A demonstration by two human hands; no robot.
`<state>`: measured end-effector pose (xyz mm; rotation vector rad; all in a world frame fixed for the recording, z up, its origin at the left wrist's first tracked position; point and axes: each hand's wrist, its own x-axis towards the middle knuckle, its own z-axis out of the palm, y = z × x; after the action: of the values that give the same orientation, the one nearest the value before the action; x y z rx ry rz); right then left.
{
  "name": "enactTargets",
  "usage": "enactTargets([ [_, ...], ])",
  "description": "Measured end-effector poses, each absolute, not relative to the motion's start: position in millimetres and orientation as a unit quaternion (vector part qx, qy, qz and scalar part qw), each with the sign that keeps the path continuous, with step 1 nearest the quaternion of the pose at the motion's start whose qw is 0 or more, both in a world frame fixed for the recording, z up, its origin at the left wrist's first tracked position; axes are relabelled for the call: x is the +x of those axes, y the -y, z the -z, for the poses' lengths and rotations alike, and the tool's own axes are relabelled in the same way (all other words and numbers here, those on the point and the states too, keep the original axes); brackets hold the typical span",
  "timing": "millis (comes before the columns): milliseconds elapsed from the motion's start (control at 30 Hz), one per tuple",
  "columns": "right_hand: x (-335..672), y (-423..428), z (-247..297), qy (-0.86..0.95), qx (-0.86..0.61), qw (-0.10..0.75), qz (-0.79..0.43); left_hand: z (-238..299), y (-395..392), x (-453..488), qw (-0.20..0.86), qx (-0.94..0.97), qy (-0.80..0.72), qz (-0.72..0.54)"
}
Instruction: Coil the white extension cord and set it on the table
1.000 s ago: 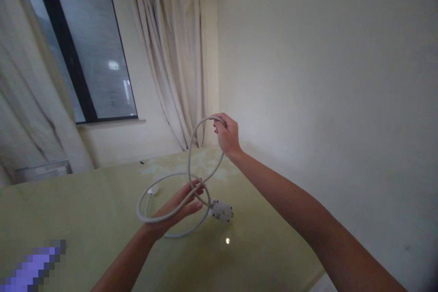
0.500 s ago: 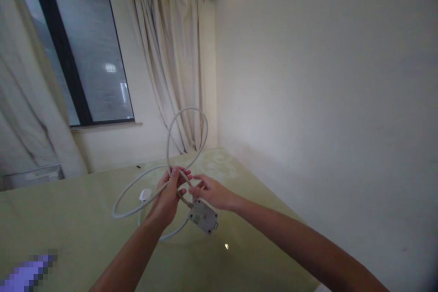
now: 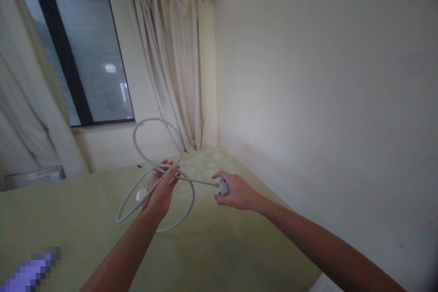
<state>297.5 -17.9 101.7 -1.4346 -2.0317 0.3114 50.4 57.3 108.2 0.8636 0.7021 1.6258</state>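
Observation:
A pale grey extension cord [image 3: 192, 200] hangs in several loose loops. My left hand [image 3: 164, 190] is closed around the loops where they cross, thumb on top. My right hand [image 3: 239, 191] grips the small light-grey box [image 3: 223, 187] at the cord's end, fingers and thumb on opposite sides. Dark screw holes show on the box; my palm hides part of it. Between the two hands runs a nearly straight stretch of cord. Just left of my left hand is a white piece that looks like the plug [image 3: 140, 194].
Below my hands spreads a yellow-green patterned bed-like surface [image 3: 85, 219]. A small dark object [image 3: 139, 166] lies near its far edge, and a blurred purple patch [image 3: 29, 271] is at lower left. Curtains [image 3: 181, 54] and a window [image 3: 92, 54] stand behind; a wall [image 3: 308, 100] is on the right.
My right hand has moved right and taken hold of the box, drawing it away from my left hand and turning it. The upper loop has swung left and sunk lower.

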Motion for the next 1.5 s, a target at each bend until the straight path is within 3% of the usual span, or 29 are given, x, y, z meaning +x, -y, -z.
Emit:
enactTargets([
  [233,333.3,17.7,-100.8,0.615,-0.541,0.489,-0.300,-96.4,-71.7,31.9,0.607,0.242,-0.328,-0.682],
  [600,351.1,34.0,-110.6,0.432,-0.440,0.694,-0.373,-85.3,-60.1,24.0,0.553,0.285,-0.341,-0.705],
  [767,358.1,45.7,-129.7,0.455,-0.396,0.714,-0.357,-68.5,-50.1,29.7,0.448,0.487,-0.449,-0.600],
  [1033,345.7,60.8,-161.0,0.559,-0.354,0.709,-0.243,-38.5,-44.6,31.1,0.608,0.527,-0.440,-0.398],
  [1167,340.0,69.9,-174.3,0.534,-0.324,0.740,-0.252,-23.8,-37.4,22.6,0.706,0.409,-0.304,-0.493],
  [1267,334.6,67.9,-176.2,0.501,-0.336,0.747,-0.280,-29.2,-40.4,16.9,0.711,0.287,-0.225,-0.602],
  [1367,327.8,59.7,-173.4,0.499,-0.335,0.740,-0.302,-44.2,-49.4,15.2,0.698,0.287,-0.248,-0.607],
  [1500,321.5,52.7,-177.0,0.529,-0.314,0.739,-0.275,-59.7,-59.3,17.0,0.607,0.461,-0.364,-0.535],
])
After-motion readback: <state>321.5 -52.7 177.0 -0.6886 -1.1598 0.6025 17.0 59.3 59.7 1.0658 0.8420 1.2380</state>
